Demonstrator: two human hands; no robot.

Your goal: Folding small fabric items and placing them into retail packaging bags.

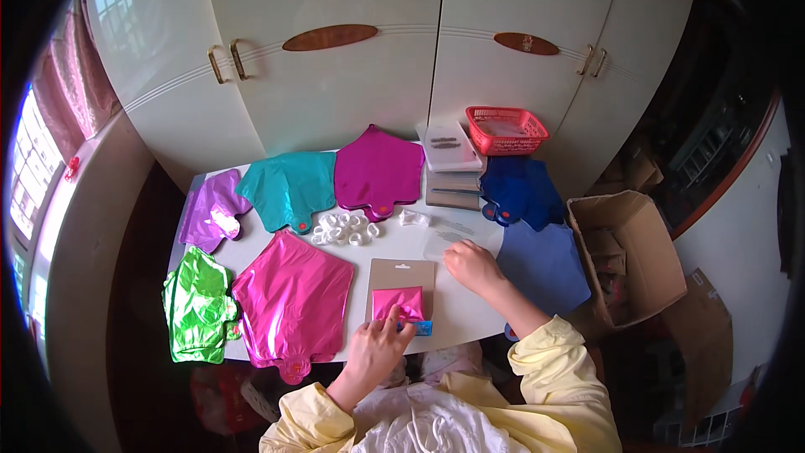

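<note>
My left hand [376, 352] rests with its index finger stretched out on a folded pink foil balloon [404, 299]. That folded foil lies on a grey-brown backing card [402, 272] with a hang hole at its top. A small blue piece [423, 329] sticks out beside my left fingers at the card's lower edge. To the right, my right hand [470, 266] has its fingers closed at the edge of a clear plastic bag [444, 237] lying flat on the table. A large unfolded pink foil balloon [293, 298] lies left of the card.
Green [198, 306], lilac [205, 210], teal [289, 187], magenta [379, 169] and dark blue [530, 189] foil balloons surround white ribbon rolls [344, 226]. A red basket [508, 131] and stacked cards [453, 186] stand behind. An open cardboard box [629, 256] is at right.
</note>
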